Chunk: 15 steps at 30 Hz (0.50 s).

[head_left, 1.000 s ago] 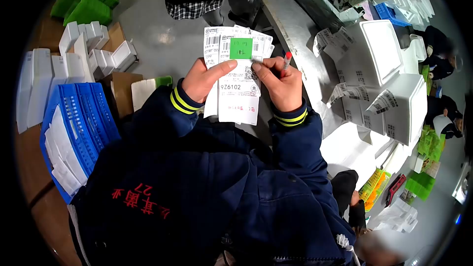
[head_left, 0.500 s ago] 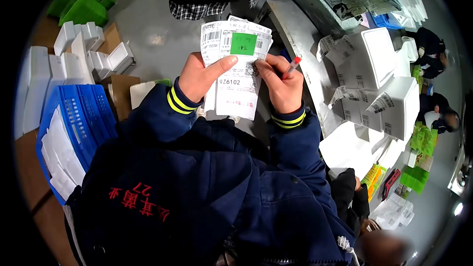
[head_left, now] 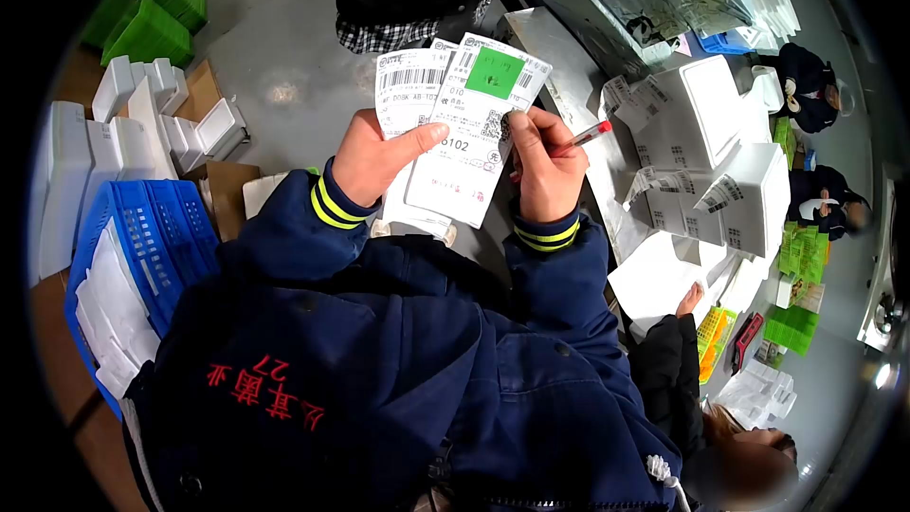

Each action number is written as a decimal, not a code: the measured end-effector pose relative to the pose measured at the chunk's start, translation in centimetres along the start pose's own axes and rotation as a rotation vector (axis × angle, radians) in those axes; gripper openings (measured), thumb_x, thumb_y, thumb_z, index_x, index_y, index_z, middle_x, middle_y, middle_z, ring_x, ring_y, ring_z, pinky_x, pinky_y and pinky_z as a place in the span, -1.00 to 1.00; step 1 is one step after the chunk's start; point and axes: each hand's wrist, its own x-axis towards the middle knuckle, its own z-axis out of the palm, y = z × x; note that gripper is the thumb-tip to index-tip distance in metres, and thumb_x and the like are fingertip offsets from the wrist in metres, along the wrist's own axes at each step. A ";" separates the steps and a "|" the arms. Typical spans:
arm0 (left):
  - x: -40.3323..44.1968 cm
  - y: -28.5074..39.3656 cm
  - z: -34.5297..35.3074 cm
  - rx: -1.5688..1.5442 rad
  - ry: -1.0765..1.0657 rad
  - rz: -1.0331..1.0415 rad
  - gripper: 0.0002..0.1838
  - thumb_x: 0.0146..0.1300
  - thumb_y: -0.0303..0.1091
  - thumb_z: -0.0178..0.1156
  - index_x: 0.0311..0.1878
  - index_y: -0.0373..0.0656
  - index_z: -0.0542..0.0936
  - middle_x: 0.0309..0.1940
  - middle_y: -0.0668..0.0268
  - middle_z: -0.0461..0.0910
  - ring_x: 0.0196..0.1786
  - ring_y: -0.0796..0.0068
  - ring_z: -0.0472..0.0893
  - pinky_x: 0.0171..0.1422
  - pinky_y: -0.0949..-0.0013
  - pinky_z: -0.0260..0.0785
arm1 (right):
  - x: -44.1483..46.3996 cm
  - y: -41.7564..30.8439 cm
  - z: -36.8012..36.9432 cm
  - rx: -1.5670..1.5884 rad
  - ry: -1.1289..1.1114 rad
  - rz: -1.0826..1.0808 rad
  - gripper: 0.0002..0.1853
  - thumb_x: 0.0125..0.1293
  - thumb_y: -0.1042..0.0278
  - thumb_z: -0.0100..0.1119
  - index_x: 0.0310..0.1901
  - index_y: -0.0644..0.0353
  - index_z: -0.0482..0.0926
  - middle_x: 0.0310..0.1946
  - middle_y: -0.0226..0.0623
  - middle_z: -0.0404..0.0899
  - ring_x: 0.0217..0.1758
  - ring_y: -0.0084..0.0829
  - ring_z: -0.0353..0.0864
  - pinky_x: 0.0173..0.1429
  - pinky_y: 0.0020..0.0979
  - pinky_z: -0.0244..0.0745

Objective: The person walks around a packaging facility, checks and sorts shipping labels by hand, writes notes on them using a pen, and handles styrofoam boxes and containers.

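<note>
Printed shipping labels are fanned out in front of my chest. My left hand (head_left: 372,159) is closed on their left side, thumb on top, with a barcode label (head_left: 406,100) showing behind. The front label (head_left: 455,171) tilts to the right and carries a green sticker (head_left: 494,72) with handwriting, a QR code and red writing low down. My right hand (head_left: 550,171) pinches that label's right edge between thumb and fingers. A red-capped pen (head_left: 591,133) is also tucked in my right hand, its cap pointing out to the right.
White foam boxes (head_left: 682,118) with labels stand on a metal table (head_left: 545,43) at right. Blue crates (head_left: 142,237) and more foam boxes (head_left: 71,180) are at left, green crates (head_left: 156,28) beyond. People stand ahead and at right; one hand (head_left: 690,299) touches a white box.
The front label has shifted and tilted to the right, uncovering more of the barcode label behind it. A person's hand at lower right has moved up onto a white box.
</note>
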 end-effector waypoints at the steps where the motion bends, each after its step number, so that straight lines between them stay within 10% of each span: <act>1: 0.0 0.1 -0.1 0.000 0.003 0.001 -0.74 0.17 -0.47 0.10 -0.08 -0.36 0.49 -0.22 0.19 0.57 -0.19 0.48 0.56 -0.11 0.45 0.43 | -0.1 -0.1 0.2 0.000 -0.003 0.001 -0.84 0.14 0.50 0.17 -0.27 0.42 0.51 -0.41 -0.37 0.54 -0.38 -0.66 0.43 -0.23 -0.64 0.33; 15: -0.7 -0.1 -0.2 -0.057 0.044 -0.051 -0.73 0.17 -0.49 0.09 -0.07 -0.37 0.47 -0.21 0.18 0.57 -0.19 0.47 0.56 -0.11 0.44 0.43 | -0.6 -0.1 0.1 -0.013 -0.104 0.041 -0.84 0.10 0.53 0.22 -0.31 0.43 0.52 -0.41 -0.30 0.57 -0.37 -0.62 0.48 -0.23 -0.60 0.39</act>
